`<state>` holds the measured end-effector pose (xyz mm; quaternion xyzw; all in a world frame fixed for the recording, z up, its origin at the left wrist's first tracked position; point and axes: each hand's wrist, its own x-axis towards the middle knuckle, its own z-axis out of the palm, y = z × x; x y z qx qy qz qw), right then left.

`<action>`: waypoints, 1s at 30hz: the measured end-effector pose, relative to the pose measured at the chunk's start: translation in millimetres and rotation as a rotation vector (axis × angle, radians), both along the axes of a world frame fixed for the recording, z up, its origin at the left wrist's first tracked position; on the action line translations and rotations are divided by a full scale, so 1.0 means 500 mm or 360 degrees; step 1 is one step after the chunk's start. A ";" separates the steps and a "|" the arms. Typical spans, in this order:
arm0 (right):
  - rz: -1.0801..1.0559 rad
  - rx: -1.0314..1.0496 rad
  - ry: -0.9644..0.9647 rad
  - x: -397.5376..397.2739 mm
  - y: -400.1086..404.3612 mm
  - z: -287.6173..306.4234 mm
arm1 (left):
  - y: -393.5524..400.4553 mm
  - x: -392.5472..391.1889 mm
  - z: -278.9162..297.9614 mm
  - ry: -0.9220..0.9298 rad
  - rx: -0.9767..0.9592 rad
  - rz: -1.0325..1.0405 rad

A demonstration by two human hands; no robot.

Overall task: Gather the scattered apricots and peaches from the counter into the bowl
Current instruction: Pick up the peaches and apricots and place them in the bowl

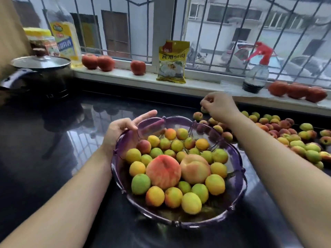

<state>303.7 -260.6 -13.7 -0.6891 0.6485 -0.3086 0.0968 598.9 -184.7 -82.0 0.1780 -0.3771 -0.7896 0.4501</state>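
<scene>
The purple bowl (179,221), filled with apricots (215,184) and two peaches (163,174), sits between my arms on the dark worktop (53,167). My left grip (123,127) pinches its far rim, forefinger straight. My right grip (219,106) curls over a scattered apricot (204,110) beyond the bowl; more loose fruit (295,140) lies right of it.

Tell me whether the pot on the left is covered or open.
Covered. A glass lid with a dark knob sits flat over the black pot at the counter's back left corner.

Both forearms are bare, with no sleeves, rings or watch.
</scene>
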 end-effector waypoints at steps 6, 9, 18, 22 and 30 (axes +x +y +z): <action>0.0007 0.0537 0.1094 0.050 -0.093 -0.018 | -0.004 -0.001 -0.018 0.0031 0.0024 -0.0061; 0.0056 0.0580 0.1142 0.064 -0.099 -0.030 | -0.006 0.003 -0.019 -0.0016 0.0003 -0.0055; 0.0512 0.0233 -0.0323 0.066 0.112 0.106 | 0.008 -0.011 -0.007 0.0005 0.0068 -0.0075; 0.0851 0.0189 -0.0024 0.130 0.187 0.066 | 0.011 -0.017 -0.002 0.0026 0.0083 -0.0079; 0.0970 -0.0151 0.0333 0.175 0.158 0.007 | 0.019 -0.020 0.007 0.0123 0.0146 -0.0068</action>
